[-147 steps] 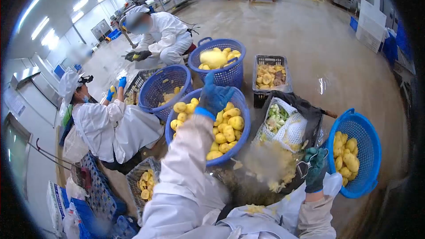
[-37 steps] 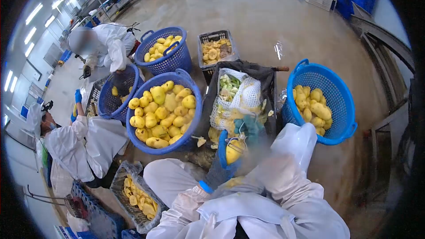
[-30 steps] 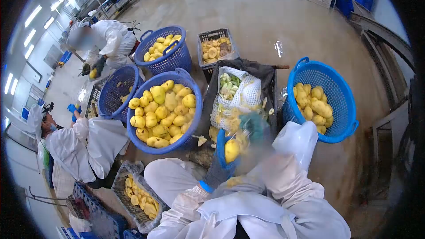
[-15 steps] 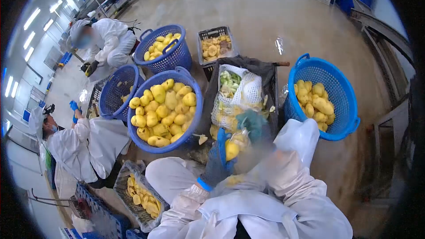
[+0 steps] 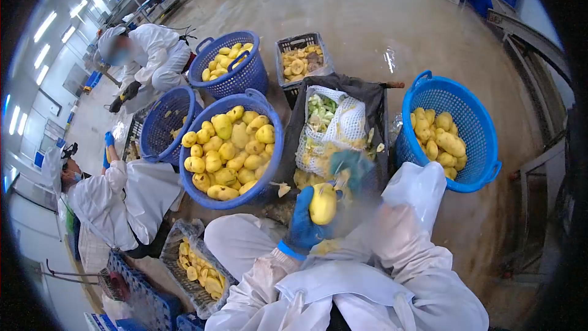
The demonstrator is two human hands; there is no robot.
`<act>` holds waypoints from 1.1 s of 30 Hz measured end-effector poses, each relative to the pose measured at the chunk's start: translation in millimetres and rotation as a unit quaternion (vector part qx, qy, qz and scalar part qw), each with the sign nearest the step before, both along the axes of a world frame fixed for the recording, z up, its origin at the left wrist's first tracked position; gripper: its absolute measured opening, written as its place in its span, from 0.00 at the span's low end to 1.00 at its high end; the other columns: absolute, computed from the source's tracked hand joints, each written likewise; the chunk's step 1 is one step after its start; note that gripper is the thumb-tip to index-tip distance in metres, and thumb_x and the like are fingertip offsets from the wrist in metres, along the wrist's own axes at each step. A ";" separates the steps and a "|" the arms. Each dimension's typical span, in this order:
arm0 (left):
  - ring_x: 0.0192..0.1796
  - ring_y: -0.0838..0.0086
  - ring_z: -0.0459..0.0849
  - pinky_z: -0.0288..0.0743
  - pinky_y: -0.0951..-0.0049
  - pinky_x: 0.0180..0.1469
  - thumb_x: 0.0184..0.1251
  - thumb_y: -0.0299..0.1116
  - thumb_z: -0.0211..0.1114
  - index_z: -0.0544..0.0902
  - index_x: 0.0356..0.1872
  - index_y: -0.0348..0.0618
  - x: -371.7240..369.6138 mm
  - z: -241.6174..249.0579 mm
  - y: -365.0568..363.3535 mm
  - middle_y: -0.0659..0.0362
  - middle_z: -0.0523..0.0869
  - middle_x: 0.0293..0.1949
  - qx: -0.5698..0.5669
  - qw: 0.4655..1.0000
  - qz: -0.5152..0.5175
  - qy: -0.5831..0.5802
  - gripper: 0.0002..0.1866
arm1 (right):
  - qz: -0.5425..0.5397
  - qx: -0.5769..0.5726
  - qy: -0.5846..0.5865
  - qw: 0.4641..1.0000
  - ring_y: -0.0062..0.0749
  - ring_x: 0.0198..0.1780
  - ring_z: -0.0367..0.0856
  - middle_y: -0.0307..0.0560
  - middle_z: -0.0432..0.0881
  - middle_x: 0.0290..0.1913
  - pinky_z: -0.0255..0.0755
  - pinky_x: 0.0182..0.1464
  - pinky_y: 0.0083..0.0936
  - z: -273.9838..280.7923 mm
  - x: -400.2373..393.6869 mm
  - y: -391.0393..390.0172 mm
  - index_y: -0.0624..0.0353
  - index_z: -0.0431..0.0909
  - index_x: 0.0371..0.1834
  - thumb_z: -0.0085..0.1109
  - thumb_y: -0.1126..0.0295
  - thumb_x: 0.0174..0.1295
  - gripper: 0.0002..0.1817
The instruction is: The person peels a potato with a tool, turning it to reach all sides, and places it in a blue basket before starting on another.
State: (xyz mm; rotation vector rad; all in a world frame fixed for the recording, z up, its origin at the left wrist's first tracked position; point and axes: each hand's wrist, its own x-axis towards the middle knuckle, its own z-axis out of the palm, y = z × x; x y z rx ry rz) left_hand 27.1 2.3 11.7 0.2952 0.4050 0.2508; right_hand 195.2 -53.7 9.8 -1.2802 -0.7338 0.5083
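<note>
My left hand (image 5: 302,224), in a blue glove, is closed around a yellow potato (image 5: 323,204), which it holds up over my lap. Beside it is my right hand (image 5: 350,175) in a teal glove, smeared by motion; its fingers, and anything in them, cannot be made out. Just beyond both hands stands a crate lined with black plastic (image 5: 373,110), with white foam netting (image 5: 346,124) and greenish-white scraps (image 5: 321,112) inside. A purple-blue basket full of yellow potatoes (image 5: 229,153) is left of my hands. On the right, a bright blue basket (image 5: 468,107) holds more potatoes (image 5: 442,141).
Behind the full basket are another potato basket (image 5: 244,76) and a purple basket with a few pieces (image 5: 160,127). Crates of cut yellow pieces (image 5: 199,270) (image 5: 301,61) stand lower left and at the back. Two people in white (image 5: 122,202) (image 5: 156,55) are on the left. Metal framing (image 5: 539,79) borders the right.
The potato in my left hand has turned and shows more of its yellow side. My right hand stays close to it, still blurred. At left, a person's blue-gloved hand has shifted.
</note>
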 end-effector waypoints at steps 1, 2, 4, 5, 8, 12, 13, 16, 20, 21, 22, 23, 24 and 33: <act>0.51 0.66 0.81 0.79 0.65 0.48 0.71 0.54 0.52 0.74 0.57 0.47 -2.0 3.8 -0.5 0.54 0.81 0.52 -0.019 1.000 0.000 -0.007 0.24 | -0.051 -0.025 -0.050 0.997 0.26 0.36 0.79 0.42 0.82 0.35 0.73 0.43 0.25 -8.1 15.9 -0.8 0.63 0.79 0.42 0.50 0.64 0.71 0.13; 0.51 0.66 0.81 0.79 0.65 0.47 0.71 0.54 0.52 0.74 0.57 0.46 -3.2 6.3 1.0 0.54 0.80 0.52 -0.037 0.999 0.000 -0.014 0.25 | -0.023 0.039 0.012 0.999 0.26 0.36 0.79 0.42 0.82 0.35 0.73 0.44 0.25 -21.0 24.0 -0.4 0.63 0.80 0.41 0.50 0.64 0.71 0.13; 0.50 0.65 0.82 0.80 0.64 0.45 0.70 0.55 0.53 0.74 0.57 0.47 -3.1 2.1 3.1 0.53 0.81 0.53 -0.101 0.994 0.012 -0.035 0.25 | 0.034 0.163 0.137 0.976 0.25 0.36 0.79 0.41 0.82 0.34 0.73 0.44 0.25 -24.5 28.5 1.1 0.62 0.80 0.39 0.51 0.64 0.70 0.12; 0.50 0.65 0.82 0.81 0.64 0.45 0.70 0.55 0.53 0.75 0.57 0.47 -3.0 -1.0 1.8 0.53 0.81 0.52 -0.109 0.993 0.020 -0.031 0.25 | 0.046 0.116 0.133 0.983 0.25 0.36 0.79 0.41 0.82 0.33 0.73 0.43 0.25 -31.7 13.5 -5.1 0.62 0.80 0.38 0.50 0.64 0.71 0.13; 0.48 0.64 0.82 0.81 0.64 0.44 0.70 0.54 0.54 0.76 0.56 0.47 1.4 -4.3 5.4 0.52 0.82 0.51 -0.154 0.980 -0.048 -0.119 0.24 | 0.014 -0.009 0.031 0.999 0.26 0.33 0.80 0.43 0.82 0.30 0.74 0.41 0.26 -20.4 -35.3 -6.4 0.62 0.80 0.35 0.47 0.61 0.71 0.16; 0.48 0.66 0.82 0.79 0.66 0.45 0.68 0.43 0.59 0.74 0.55 0.44 3.1 6.8 1.0 0.53 0.82 0.48 -0.115 0.991 0.072 0.005 0.20 | -0.042 0.048 0.248 0.967 0.26 0.35 0.82 0.44 0.83 0.35 0.75 0.40 0.26 -26.5 15.9 -4.6 0.63 0.80 0.41 0.47 0.60 0.71 0.17; 0.48 0.66 0.82 0.79 0.66 0.46 0.66 0.38 0.61 0.73 0.56 0.44 5.5 7.6 -1.1 0.53 0.81 0.47 0.124 0.986 0.100 0.052 0.20 | -0.019 0.059 0.213 0.975 0.26 0.34 0.81 0.44 0.83 0.35 0.75 0.40 0.25 -21.8 9.4 -4.4 0.63 0.80 0.39 0.47 0.61 0.72 0.16; 0.50 0.67 0.81 0.79 0.66 0.48 0.57 0.24 0.67 0.67 0.58 0.39 4.6 1.9 -6.5 0.51 0.80 0.47 0.160 0.982 0.095 -0.017 0.27 | 0.056 0.068 0.093 0.992 0.26 0.34 0.81 0.46 0.82 0.34 0.75 0.40 0.25 1.7 -31.9 -10.5 0.62 0.80 0.37 0.44 0.64 0.72 0.16; 0.52 0.65 0.81 0.77 0.68 0.51 0.53 0.24 0.71 0.64 0.59 0.34 -3.2 -9.9 -3.3 0.50 0.79 0.49 0.336 0.939 0.054 0.045 0.33 | -0.059 0.043 0.082 0.994 0.28 0.35 0.81 0.45 0.83 0.38 0.75 0.42 0.27 -31.9 15.2 -1.9 0.63 0.79 0.42 0.45 0.62 0.72 0.16; 0.52 0.65 0.81 0.77 0.68 0.52 0.53 0.25 0.72 0.64 0.60 0.34 -6.8 4.4 -4.0 0.50 0.79 0.50 0.386 0.919 0.036 0.074 0.34 | -0.042 0.074 0.097 0.992 0.28 0.35 0.81 0.45 0.83 0.37 0.75 0.42 0.27 -32.2 8.0 1.5 0.63 0.79 0.41 0.45 0.62 0.72 0.16; 0.52 0.65 0.81 0.77 0.68 0.52 0.54 0.26 0.72 0.63 0.60 0.35 -8.4 6.0 -5.5 0.49 0.79 0.50 0.460 0.884 0.035 0.080 0.34 | -0.026 0.102 0.113 0.988 0.27 0.35 0.81 0.45 0.83 0.37 0.75 0.42 0.27 -34.9 -7.3 2.5 0.63 0.79 0.41 0.46 0.61 0.72 0.16; 0.52 0.65 0.81 0.77 0.68 0.53 0.54 0.26 0.72 0.63 0.61 0.36 -10.0 7.4 -7.0 0.49 0.79 0.50 0.530 0.842 0.038 0.089 0.35 | -0.011 0.128 0.129 0.983 0.27 0.34 0.81 0.44 0.83 0.36 0.75 0.41 0.26 -37.8 -16.3 0.9 0.63 0.79 0.40 0.46 0.61 0.72 0.16; 0.52 0.65 0.81 0.76 0.67 0.53 0.54 0.26 0.72 0.63 0.62 0.37 -8.2 1.8 -4.8 0.49 0.79 0.51 0.625 0.776 0.061 0.069 0.35 | -0.005 0.120 0.119 0.986 0.27 0.35 0.81 0.45 0.83 0.36 0.75 0.41 0.26 -45.9 -10.2 2.0 0.63 0.79 0.40 0.46 0.61 0.72 0.16; 0.46 0.70 0.83 0.81 0.71 0.44 0.76 0.48 0.44 0.66 0.67 0.44 2.7 3.0 -1.4 0.56 0.80 0.50 0.422 0.900 -0.013 0.109 0.26 | 0.011 0.070 0.093 0.993 0.28 0.32 0.81 0.44 0.83 0.35 0.74 0.39 0.25 -49.3 3.9 6.1 0.63 0.79 0.37 0.43 0.67 0.71 0.15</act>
